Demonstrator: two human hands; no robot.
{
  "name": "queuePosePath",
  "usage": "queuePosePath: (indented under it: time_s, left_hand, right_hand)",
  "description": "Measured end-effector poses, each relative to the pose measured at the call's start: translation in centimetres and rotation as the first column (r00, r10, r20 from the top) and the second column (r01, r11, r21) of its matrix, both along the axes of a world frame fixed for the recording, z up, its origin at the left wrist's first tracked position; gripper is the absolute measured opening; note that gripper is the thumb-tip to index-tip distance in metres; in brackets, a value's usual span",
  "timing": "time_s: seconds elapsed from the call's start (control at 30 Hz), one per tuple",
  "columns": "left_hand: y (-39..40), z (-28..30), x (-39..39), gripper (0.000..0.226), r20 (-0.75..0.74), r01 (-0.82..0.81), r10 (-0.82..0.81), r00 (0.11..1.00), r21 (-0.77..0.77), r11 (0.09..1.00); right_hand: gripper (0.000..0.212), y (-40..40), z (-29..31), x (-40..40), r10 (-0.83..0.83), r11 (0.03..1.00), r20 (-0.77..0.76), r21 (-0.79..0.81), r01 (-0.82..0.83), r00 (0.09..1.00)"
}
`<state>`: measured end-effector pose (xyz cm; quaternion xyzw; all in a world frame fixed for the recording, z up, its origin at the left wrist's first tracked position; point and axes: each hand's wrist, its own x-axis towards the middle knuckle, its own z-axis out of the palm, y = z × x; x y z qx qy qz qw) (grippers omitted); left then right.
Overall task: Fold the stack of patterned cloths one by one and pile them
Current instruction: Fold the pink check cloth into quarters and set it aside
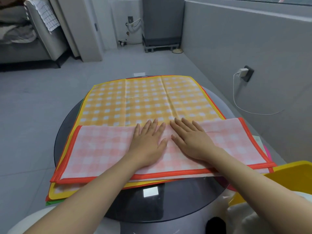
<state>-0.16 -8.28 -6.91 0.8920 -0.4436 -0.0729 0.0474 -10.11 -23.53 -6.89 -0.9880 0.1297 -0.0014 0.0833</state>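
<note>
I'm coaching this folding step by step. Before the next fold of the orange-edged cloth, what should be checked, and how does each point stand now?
1. Both hands flat on the orange-edged cloth: ok, left hand and right hand press it with straight fingers.
2. First fold made: ok, it lies as a strip across the near half.
3. Folded edges aligned: not ok, the near right edges look offset.
4. Yellow checked cloth beneath lies flat: ok.
5. Stack on the round table: ok, though corners overhang.

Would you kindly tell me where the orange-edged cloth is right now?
In the head view, the orange-edged cloth lies folded across the near half of the yellow checked cloth on the round table, with the left hand and right hand pressing flat on its middle.
</note>
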Motion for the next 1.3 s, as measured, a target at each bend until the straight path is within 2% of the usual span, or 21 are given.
queuePosePath:
  time_s: [0.37,0.63,0.77,0.9,1.0,1.13,1.3]
  left_hand:
    - [0.1,0.1,-0.2,0.059,-0.006,0.0,0.0,1.0,0.002,1.0]
    - [0.1,0.1,-0.2,0.059,0.004,0.005,-0.005,1.0,0.007,1.0]
    - [0.0,0.2,-0.3,0.058,-0.008,0.007,-0.007,1.0,0.012,1.0]
    - [-0.1,0.3,-0.2,0.055,-0.009,-0.001,0.002,1.0,0.012,1.0]
    - [-0.2,0.5,-0.1,0.054,-0.015,0.006,-0.006,1.0,-0.013,1.0]
    - [1.9,0.5,1.4,0.054,-0.014,0.04,-0.04,0.999,-0.013,0.999]
    - [7.9,0.1,4.6,0.054,0.002,-0.1,0.1,0.995,0.02,0.995]
  right_hand:
    - [0.071,-7.2,0.5,-4.9,-0.328,0.945,-0.03,-0.025,0.327,0.944]
    - [0.071,-7.1,1.0,-4.8,-0.357,0.934,-0.029,-0.008,0.357,0.934]
    - [0.062,-4.5,1.3,-3.0,-0.291,0.956,-0.006,0.037,0.291,0.957]
    - [0.054,-0.7,1.5,0.0,-0.129,0.985,0.07,0.127,0.119,0.989]
    - [0.05,1.8,1.4,1.9,-0.015,0.97,0.121,0.241,-0.015,0.993]
    - [0.053,2.8,0.0,2.3,0.03,0.996,0.051,0.079,-0.034,0.998]
    - [0.058,3.0,0.0,2.2,0.014,1.0,0.027,0.017,-0.014,1.0]
